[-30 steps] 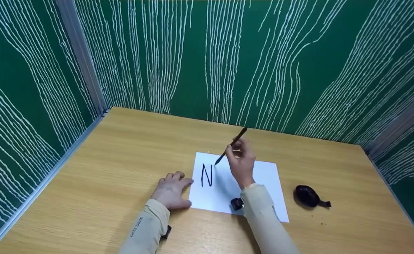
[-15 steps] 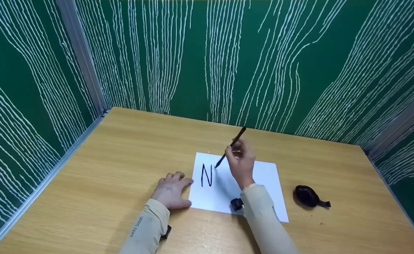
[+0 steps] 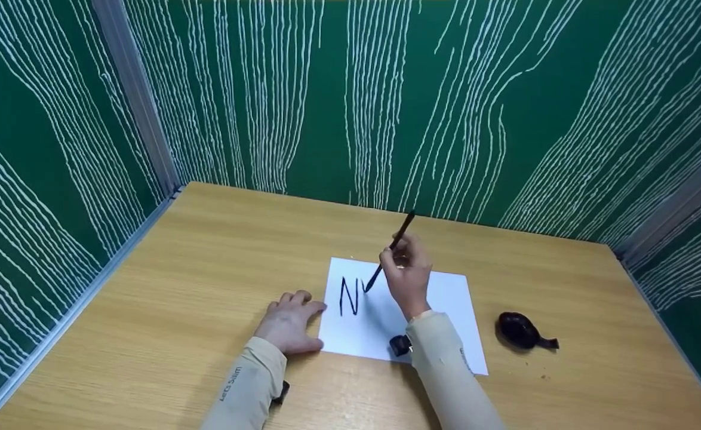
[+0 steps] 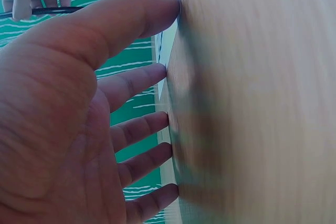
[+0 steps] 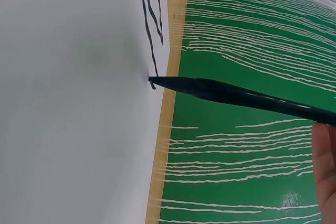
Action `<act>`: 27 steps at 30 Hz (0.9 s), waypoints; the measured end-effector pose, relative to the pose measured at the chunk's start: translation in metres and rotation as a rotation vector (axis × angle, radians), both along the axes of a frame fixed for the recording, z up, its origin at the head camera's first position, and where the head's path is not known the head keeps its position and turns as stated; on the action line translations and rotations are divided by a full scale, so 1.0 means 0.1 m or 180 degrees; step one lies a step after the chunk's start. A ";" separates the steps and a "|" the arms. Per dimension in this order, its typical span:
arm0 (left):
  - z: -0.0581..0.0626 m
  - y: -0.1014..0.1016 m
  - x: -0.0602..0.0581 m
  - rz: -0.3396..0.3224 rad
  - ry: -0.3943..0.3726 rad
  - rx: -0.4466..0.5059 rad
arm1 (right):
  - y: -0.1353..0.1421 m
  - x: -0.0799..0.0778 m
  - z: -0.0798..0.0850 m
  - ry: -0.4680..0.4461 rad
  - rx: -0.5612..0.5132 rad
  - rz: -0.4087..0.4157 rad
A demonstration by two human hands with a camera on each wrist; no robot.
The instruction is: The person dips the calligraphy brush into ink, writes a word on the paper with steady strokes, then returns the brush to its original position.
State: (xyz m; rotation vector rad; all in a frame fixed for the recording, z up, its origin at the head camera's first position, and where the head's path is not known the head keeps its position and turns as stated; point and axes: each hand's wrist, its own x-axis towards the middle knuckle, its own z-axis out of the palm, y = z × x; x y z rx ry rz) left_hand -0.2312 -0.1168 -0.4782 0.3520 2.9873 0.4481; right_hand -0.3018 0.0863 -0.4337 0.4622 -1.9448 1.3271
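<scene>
My right hand (image 3: 409, 278) pinches a dark, slender paintbrush (image 3: 403, 229) partway along its handle. In the right wrist view the pointed tip of the brush (image 5: 226, 93) meets the white sheet of paper (image 5: 68, 145). A black letter N (image 3: 349, 297) is painted on the sheet's left part, and a short dark stroke lies just right of it, at the tip. At the paper's left edge rests my left hand (image 3: 289, 322), fingers spread. Its thumb and fingertips press down in the left wrist view (image 4: 157, 9), where part of the brush also shows.
A small black dish with a short handle (image 3: 517, 330) stands on the wooden table (image 3: 219, 251), right of the paper. Dark specks lie near it. Green panels with white wavy lines (image 3: 320, 119) enclose the table's back and sides.
The brush tip has moved a little down the paper, towards me, leaving a short black stroke beside the N. The brush stands somewhat steeper. My left hand stays in place.
</scene>
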 end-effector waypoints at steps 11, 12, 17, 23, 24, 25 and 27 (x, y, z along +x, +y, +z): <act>-0.02 -0.01 0.01 -0.0098 0.0138 -0.0019 | 0.10 -0.19 -0.21 0.0074 0.0026 0.0032; -0.02 -0.01 0.01 -0.0090 0.0133 -0.0022 | 0.10 -0.19 -0.21 0.0086 0.0032 0.0030; -0.02 -0.01 0.00 -0.0056 0.0108 -0.0045 | 0.10 -0.18 -0.19 0.0091 0.0012 0.0059; -0.01 -0.01 0.00 -0.0062 0.0101 -0.0053 | 0.11 -0.18 -0.17 0.0058 -0.0024 0.0073; -0.01 -0.01 0.00 -0.0061 0.0090 -0.0060 | 0.11 -0.18 -0.17 0.0050 -0.0022 0.0063; -0.01 -0.01 0.00 -0.0059 0.0082 -0.0063 | 0.11 -0.18 -0.17 0.0047 -0.0015 0.0051; 0.00 0.00 0.00 -0.0051 0.0058 -0.0065 | 0.10 -0.18 -0.18 0.0046 -0.0009 0.0034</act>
